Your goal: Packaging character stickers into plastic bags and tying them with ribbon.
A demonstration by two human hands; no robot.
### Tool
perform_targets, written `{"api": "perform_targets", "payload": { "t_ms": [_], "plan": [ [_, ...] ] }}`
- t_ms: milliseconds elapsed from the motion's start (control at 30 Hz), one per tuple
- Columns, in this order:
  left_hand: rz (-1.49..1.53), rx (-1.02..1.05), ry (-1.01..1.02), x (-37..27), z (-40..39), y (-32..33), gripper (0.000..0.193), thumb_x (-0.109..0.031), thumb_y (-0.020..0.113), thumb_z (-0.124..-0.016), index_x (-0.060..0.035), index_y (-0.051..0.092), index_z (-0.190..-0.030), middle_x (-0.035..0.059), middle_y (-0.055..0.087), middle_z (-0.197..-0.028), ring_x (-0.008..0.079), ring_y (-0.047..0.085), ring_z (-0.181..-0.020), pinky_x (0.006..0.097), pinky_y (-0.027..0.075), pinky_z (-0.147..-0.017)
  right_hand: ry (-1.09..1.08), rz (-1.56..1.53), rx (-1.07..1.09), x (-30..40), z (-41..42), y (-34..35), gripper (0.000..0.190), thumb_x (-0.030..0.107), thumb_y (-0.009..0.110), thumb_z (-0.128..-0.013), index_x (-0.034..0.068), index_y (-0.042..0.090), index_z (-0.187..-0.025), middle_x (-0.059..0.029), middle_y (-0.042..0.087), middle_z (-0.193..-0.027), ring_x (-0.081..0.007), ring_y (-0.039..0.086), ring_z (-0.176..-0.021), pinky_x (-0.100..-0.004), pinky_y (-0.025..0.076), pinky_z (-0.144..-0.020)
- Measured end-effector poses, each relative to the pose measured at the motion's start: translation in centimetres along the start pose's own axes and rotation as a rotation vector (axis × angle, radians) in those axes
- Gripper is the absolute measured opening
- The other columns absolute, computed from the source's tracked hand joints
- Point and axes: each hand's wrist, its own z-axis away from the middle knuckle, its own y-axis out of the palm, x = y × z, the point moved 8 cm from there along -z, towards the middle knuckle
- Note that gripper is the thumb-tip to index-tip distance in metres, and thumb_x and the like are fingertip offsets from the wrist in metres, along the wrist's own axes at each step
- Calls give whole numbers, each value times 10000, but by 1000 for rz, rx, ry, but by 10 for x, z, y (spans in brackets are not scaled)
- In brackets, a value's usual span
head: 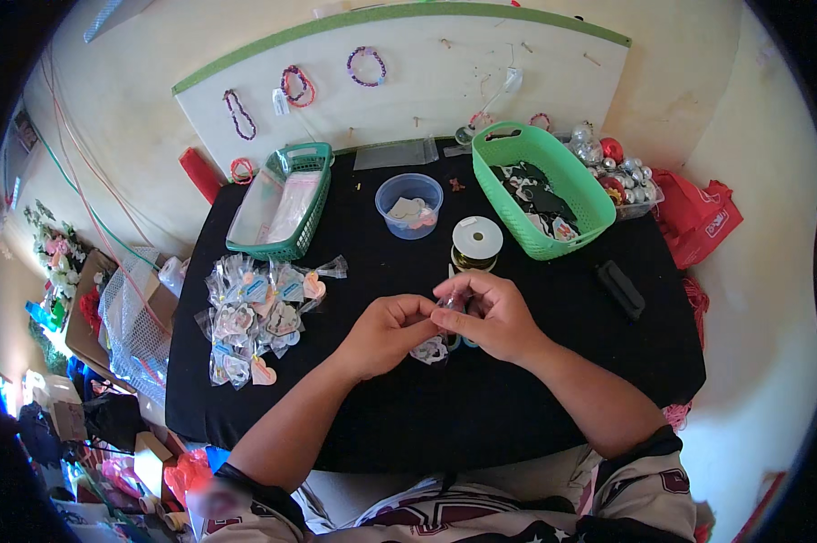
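My left hand (396,332) and my right hand (493,315) meet at the middle of the black-covered table, both pinching the gathered top of a small clear plastic bag. A white cut-out piece (430,349) shows in the lower end of the bag. Scissors (464,341) with light blue handles lie partly hidden under my right hand, their tip showing above it. Just beyond stands a white spool (477,237) of gold-coloured ribbon or wire. To the left lies a pile of filled clear bags (242,326) with heart-shaped tags.
A green basket (317,197) holds plastic bags. A round plastic tub (408,231) and a light green basket (602,217) hold cut-out pieces. A black case (620,290) lies right. Behind are a box of baubles (642,207) and a pegboard (408,88) with bracelets.
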Motion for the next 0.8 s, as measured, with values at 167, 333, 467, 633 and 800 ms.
{"api": "perform_targets", "payload": {
  "t_ms": [167, 333, 467, 633, 800],
  "plan": [
    [-220, -57, 75, -10, 3, -2, 143, -86, 640, -914, 14, 691, -1003, 53, 704, -899, 85, 630, -792, 246, 503, -720, -108, 71, -113, 9, 3, -4, 150, 151, 718, -859, 21, 652, -822, -13, 654, -736, -35, 552, -603, -202, 414, -511],
    [-547, -152, 188, -31, 7, 3, 128, -91, 657, -898, 16, 712, -944, 83, 706, -813, 93, 636, -745, 257, 503, -665, -128, 137, -216, 15, 3, -8, 148, 120, 708, -862, 7, 645, -791, -30, 648, -687, -38, 559, -594, -212, 432, -519],
    [-624, -155, 270, -39, 9, 6, 147, -97, 674, -878, 10, 706, -975, 105, 703, -824, 113, 642, -738, 263, 499, -658, -150, 173, -265, 24, 4, -8, 170, 116, 708, -859, -2, 644, -755, -32, 636, -648, -46, 560, -576, -223, 439, -517],
    [-489, -124, 155, -26, 6, -2, 149, -98, 680, -868, 9, 706, -969, 118, 704, -848, 136, 653, -741, 269, 501, -673, -162, 184, -229, 22, 3, -7, 150, 109, 711, -856, -5, 655, -777, -40, 651, -671, -50, 578, -589, -222, 453, -532],
    [-660, -169, 247, -41, 11, -1, 172, -126, 678, -887, 21, 708, -971, 86, 709, -848, 102, 634, -751, 254, 500, -687, -151, 136, -219, 23, 0, -5, 131, 113, 726, -845, -2, 674, -810, -35, 665, -695, -47, 598, -616, -211, 467, -558]
  ]
}}
